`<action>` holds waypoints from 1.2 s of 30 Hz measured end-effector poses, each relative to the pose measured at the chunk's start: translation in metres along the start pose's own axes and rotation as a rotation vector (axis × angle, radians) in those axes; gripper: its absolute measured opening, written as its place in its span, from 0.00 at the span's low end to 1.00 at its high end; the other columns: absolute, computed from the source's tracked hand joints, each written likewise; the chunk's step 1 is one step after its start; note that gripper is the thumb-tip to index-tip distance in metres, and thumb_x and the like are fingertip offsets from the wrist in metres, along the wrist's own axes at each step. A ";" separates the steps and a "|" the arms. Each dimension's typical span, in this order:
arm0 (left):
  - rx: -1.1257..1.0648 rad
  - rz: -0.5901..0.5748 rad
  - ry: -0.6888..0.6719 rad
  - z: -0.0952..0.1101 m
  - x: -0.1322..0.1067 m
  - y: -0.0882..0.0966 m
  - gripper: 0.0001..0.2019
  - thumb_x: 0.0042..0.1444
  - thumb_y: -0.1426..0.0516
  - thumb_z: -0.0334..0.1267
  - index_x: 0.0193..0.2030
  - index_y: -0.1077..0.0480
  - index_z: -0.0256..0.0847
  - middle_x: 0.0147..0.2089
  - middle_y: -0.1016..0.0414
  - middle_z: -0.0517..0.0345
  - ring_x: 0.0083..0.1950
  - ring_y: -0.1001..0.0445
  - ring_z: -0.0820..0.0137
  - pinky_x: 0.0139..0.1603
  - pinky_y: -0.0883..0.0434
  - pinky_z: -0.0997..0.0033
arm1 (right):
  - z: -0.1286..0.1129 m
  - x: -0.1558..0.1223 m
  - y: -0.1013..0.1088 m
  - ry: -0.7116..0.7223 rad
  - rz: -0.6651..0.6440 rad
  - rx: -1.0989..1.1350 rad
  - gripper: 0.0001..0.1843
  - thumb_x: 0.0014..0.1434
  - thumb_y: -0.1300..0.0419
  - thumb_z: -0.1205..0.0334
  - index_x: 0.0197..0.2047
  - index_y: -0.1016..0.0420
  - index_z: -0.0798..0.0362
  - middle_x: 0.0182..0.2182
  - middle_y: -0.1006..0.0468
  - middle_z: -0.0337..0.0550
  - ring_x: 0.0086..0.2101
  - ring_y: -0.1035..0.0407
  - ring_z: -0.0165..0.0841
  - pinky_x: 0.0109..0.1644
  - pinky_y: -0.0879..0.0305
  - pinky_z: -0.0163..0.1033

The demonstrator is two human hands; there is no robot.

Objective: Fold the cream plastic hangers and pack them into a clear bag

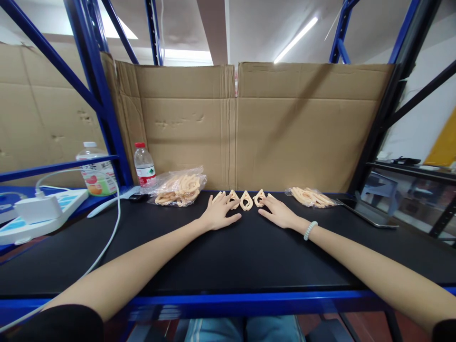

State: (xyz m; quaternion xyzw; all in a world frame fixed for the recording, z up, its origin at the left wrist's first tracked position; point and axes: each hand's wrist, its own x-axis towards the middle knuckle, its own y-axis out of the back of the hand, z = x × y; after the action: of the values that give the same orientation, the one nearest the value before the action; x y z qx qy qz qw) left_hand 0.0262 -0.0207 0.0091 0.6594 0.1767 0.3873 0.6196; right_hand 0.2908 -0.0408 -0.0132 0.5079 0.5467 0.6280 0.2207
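A row of beige teardrop-shaped pieces, each with an opening in the middle, lies on the black tabletop (249,256). One teardrop piece (242,201) sits uncovered between my two hands. My left hand (218,214) rests palm down with its fingers spread over the pieces at the left end, partly hiding them. On the other side, my right hand (281,213) has its fingers stretched out, the tips touching or just over the rightmost teardrop piece (258,198). Neither hand appears closed around anything. A pale bead bracelet (310,230) circles my right wrist.
Clear plastic bags of beige pieces lie back left (181,187) and back right (310,197). A red-capped bottle (145,166), a larger jug (96,168) and a power strip (64,209) with a white cable stand left. A flat dark device (370,213) lies right. Cardboard (302,128) walls the back.
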 end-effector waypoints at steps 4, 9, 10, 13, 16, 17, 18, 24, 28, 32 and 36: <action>0.019 0.036 -0.022 0.000 0.000 0.000 0.29 0.58 0.54 0.60 0.62 0.41 0.51 0.67 0.46 0.50 0.69 0.54 0.49 0.61 0.59 0.30 | 0.000 -0.001 -0.001 -0.015 0.023 0.005 0.17 0.64 0.49 0.53 0.49 0.31 0.55 0.50 0.31 0.53 0.52 0.38 0.43 0.56 0.43 0.49; 0.029 0.043 -0.047 -0.001 0.000 -0.002 0.25 0.58 0.52 0.57 0.59 0.37 0.51 0.66 0.43 0.50 0.67 0.51 0.49 0.61 0.57 0.30 | -0.001 -0.001 0.001 -0.019 0.062 0.025 0.12 0.62 0.47 0.58 0.45 0.31 0.55 0.46 0.30 0.51 0.48 0.37 0.41 0.53 0.40 0.47; 0.032 0.045 -0.048 0.000 0.000 -0.003 0.25 0.58 0.52 0.56 0.59 0.36 0.50 0.65 0.42 0.50 0.67 0.50 0.49 0.60 0.56 0.30 | 0.000 -0.001 0.001 -0.002 0.063 0.023 0.12 0.62 0.48 0.58 0.45 0.31 0.54 0.46 0.30 0.52 0.49 0.37 0.41 0.53 0.40 0.47; 0.081 0.104 -0.089 0.001 -0.002 -0.002 0.23 0.58 0.50 0.53 0.58 0.36 0.48 0.64 0.40 0.50 0.66 0.48 0.50 0.61 0.54 0.32 | 0.004 0.001 0.000 0.064 0.033 0.011 0.15 0.63 0.49 0.57 0.49 0.32 0.54 0.49 0.31 0.52 0.52 0.39 0.41 0.55 0.41 0.48; 0.210 0.241 -0.211 -0.001 -0.002 0.008 0.19 0.58 0.48 0.46 0.55 0.34 0.45 0.61 0.35 0.50 0.65 0.44 0.54 0.64 0.58 0.38 | 0.008 0.002 -0.002 0.045 -0.025 -0.019 0.19 0.65 0.53 0.52 0.54 0.35 0.51 0.55 0.34 0.51 0.57 0.43 0.44 0.57 0.44 0.56; 0.255 0.296 -0.240 -0.004 -0.002 0.014 0.17 0.58 0.48 0.44 0.53 0.33 0.44 0.59 0.34 0.51 0.64 0.43 0.56 0.65 0.59 0.40 | 0.009 0.002 -0.002 0.028 -0.029 -0.036 0.21 0.65 0.55 0.51 0.55 0.35 0.51 0.57 0.36 0.51 0.58 0.46 0.45 0.57 0.46 0.60; 0.294 0.355 -0.250 -0.009 -0.002 0.021 0.15 0.59 0.49 0.41 0.52 0.33 0.44 0.58 0.32 0.52 0.63 0.42 0.58 0.66 0.60 0.42 | 0.009 0.001 -0.002 0.019 -0.019 -0.057 0.21 0.65 0.55 0.50 0.56 0.36 0.50 0.59 0.38 0.51 0.60 0.48 0.47 0.58 0.49 0.63; 0.380 0.632 0.062 -0.051 -0.007 0.063 0.19 0.56 0.48 0.38 0.55 0.36 0.42 0.59 0.36 0.47 0.63 0.44 0.54 0.65 0.56 0.45 | 0.000 -0.003 0.004 0.107 0.149 -0.180 0.17 0.64 0.53 0.55 0.49 0.30 0.51 0.57 0.35 0.52 0.60 0.48 0.45 0.62 0.58 0.62; 0.368 0.566 0.253 -0.070 -0.012 0.062 0.26 0.52 0.45 0.43 0.58 0.40 0.42 0.60 0.38 0.45 0.62 0.43 0.50 0.62 0.53 0.42 | -0.003 -0.004 0.012 0.128 0.203 -0.187 0.16 0.64 0.54 0.56 0.45 0.28 0.51 0.53 0.31 0.51 0.58 0.45 0.45 0.61 0.59 0.62; 0.351 0.529 0.350 -0.076 -0.011 0.054 0.14 0.55 0.50 0.36 0.48 0.33 0.42 0.53 0.30 0.49 0.55 0.35 0.56 0.56 0.41 0.54 | 0.002 -0.005 0.027 0.095 0.301 -0.171 0.16 0.64 0.54 0.56 0.43 0.27 0.49 0.48 0.27 0.48 0.55 0.41 0.44 0.62 0.60 0.60; 0.351 0.543 0.376 -0.081 -0.012 0.055 0.10 0.56 0.52 0.33 0.36 0.30 0.41 0.45 0.27 0.49 0.49 0.32 0.57 0.49 0.37 0.57 | 0.017 -0.007 0.047 0.025 0.418 -0.140 0.15 0.63 0.52 0.55 0.37 0.26 0.49 0.43 0.25 0.46 0.50 0.37 0.43 0.59 0.53 0.57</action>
State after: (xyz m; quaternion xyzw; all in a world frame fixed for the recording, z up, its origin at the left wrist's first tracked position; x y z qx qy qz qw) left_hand -0.0543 0.0167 0.0522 0.6959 0.1696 0.6156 0.3285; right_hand 0.3212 -0.0528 0.0252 0.5857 0.3874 0.7028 0.1137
